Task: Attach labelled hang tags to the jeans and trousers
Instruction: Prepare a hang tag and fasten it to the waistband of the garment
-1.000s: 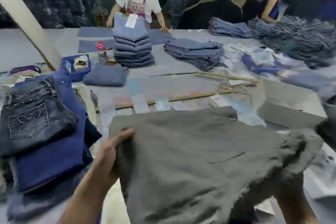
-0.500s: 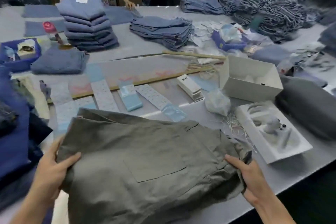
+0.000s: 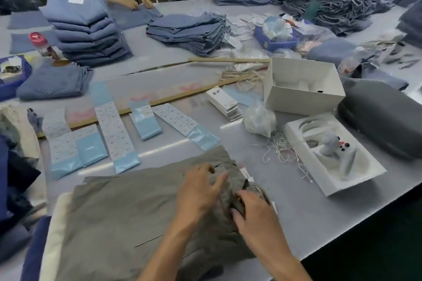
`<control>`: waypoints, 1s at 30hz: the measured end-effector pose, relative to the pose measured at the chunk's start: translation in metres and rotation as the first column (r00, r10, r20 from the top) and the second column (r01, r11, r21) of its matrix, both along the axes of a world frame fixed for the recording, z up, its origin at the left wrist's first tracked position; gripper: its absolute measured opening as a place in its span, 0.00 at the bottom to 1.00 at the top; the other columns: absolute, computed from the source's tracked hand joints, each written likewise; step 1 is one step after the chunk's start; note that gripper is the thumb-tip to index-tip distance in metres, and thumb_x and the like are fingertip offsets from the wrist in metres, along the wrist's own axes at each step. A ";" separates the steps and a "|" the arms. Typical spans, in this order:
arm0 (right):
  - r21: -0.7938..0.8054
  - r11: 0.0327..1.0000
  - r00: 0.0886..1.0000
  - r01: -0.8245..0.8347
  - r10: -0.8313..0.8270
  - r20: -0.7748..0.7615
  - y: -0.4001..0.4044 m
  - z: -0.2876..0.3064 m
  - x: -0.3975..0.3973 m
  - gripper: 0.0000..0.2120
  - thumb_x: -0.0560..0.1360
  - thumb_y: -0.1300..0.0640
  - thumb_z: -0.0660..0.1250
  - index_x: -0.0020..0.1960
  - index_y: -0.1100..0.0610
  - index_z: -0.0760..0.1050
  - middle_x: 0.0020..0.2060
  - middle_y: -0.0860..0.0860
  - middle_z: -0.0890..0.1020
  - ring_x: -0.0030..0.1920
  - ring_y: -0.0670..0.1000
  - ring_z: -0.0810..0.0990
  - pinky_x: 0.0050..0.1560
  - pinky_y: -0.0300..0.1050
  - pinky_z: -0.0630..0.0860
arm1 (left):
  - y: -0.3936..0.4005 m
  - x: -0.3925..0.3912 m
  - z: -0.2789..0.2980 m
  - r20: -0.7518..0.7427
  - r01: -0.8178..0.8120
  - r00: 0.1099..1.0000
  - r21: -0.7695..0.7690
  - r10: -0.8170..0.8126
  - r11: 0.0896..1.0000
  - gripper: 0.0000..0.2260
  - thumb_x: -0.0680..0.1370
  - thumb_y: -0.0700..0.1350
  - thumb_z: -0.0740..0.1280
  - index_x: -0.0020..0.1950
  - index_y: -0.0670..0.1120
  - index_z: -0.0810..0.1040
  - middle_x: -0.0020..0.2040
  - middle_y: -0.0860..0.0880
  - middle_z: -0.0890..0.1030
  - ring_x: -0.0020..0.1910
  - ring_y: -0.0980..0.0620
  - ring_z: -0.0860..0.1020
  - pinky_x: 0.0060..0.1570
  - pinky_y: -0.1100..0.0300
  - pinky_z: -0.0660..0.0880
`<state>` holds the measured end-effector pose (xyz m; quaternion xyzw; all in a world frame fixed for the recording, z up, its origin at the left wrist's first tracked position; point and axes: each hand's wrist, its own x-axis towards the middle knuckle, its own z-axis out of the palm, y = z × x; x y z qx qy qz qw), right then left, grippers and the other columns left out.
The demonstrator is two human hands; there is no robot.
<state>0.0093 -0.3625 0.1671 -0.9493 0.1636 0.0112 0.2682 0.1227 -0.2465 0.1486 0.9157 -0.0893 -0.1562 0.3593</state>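
Folded grey-olive trousers [image 3: 127,219] lie on the grey table [image 3: 296,223] right in front of me. Both my hands are at their right end, on the bunched waistband. My left hand [image 3: 201,191] rests on the cloth with its fingers spread and lightly bent. My right hand [image 3: 253,214] grips a fold of the waistband. A stack of white hang tags [image 3: 225,104] lies further back, with loose white strings [image 3: 283,150] beside it. Strips of printed labels on blue backing [image 3: 114,130] lie in a row beyond the trousers.
An open white box [image 3: 303,84] and a white tray [image 3: 333,155] stand at the right, beside a dark grey case [image 3: 383,118]. Stacks of folded blue jeans [image 3: 86,27] fill the back. Dark jeans [image 3: 13,178] lie at the left. A person works across the table.
The trousers were swung in and laid on the table. My hands left their outer edges and came together at the right end, where the right hand now grips the waistband.
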 end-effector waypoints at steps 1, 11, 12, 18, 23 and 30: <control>-0.034 0.999 0.996 -0.014 0.017 0.088 0.009 0.003 -0.006 0.15 0.75 0.56 0.73 0.61 0.51 0.79 0.53 0.46 0.81 0.55 0.50 0.80 0.58 0.43 0.76 | -0.011 0.000 0.003 -0.054 0.038 0.998 0.040 -0.036 0.998 0.17 0.73 0.68 0.67 0.52 0.57 0.73 0.45 0.58 0.76 0.45 0.54 0.77 0.41 0.57 0.71; 0.113 0.993 0.959 -0.029 -0.004 0.283 0.024 0.006 -0.043 0.15 0.67 0.69 0.79 0.45 0.52 0.82 0.40 0.44 0.82 0.35 0.46 0.82 0.34 0.38 0.78 | 0.041 -0.041 -0.008 -0.631 -0.673 0.721 -0.537 0.287 0.509 0.03 0.81 0.35 0.66 0.52 0.39 0.80 0.44 0.40 0.86 0.39 0.47 0.86 0.34 0.55 0.82; 0.135 0.989 0.964 -0.064 0.027 0.265 0.019 0.006 -0.042 0.14 0.70 0.68 0.77 0.46 0.51 0.82 0.42 0.43 0.82 0.36 0.45 0.82 0.36 0.39 0.79 | 0.044 -0.045 -0.009 -0.664 -0.705 0.693 -0.546 0.279 0.452 0.04 0.81 0.35 0.66 0.52 0.39 0.80 0.44 0.39 0.86 0.38 0.46 0.86 0.33 0.54 0.82; 0.171 0.979 0.989 -0.115 0.097 0.110 -0.002 0.005 -0.023 0.21 0.77 0.49 0.72 0.69 0.43 0.74 0.60 0.36 0.78 0.45 0.41 0.81 0.53 0.37 0.78 | 0.043 -0.045 -0.001 -0.603 -0.704 0.708 -0.567 0.368 0.427 0.11 0.80 0.34 0.65 0.57 0.50 0.77 0.40 0.42 0.86 0.31 0.47 0.84 0.25 0.56 0.78; -0.006 0.992 0.982 -0.129 0.129 0.139 0.007 0.001 0.030 0.24 0.77 0.43 0.69 0.71 0.43 0.70 0.60 0.41 0.79 0.56 0.47 0.80 0.55 0.45 0.79 | 0.037 -0.037 0.014 -0.355 -0.489 0.872 -0.632 0.336 0.602 0.14 0.80 0.38 0.70 0.56 0.58 0.81 0.43 0.47 0.87 0.39 0.48 0.86 0.34 0.58 0.82; 0.661 0.750 0.988 -0.008 0.109 -0.112 -0.009 -0.007 0.091 0.05 0.79 0.52 0.69 0.44 0.48 0.80 0.38 0.45 0.83 0.42 0.45 0.81 0.46 0.45 0.77 | 0.051 -0.022 0.029 0.280 -0.327 0.877 -0.246 0.390 0.912 0.17 0.77 0.40 0.71 0.59 0.60 0.76 0.37 0.52 0.80 0.33 0.56 0.77 0.28 0.64 0.72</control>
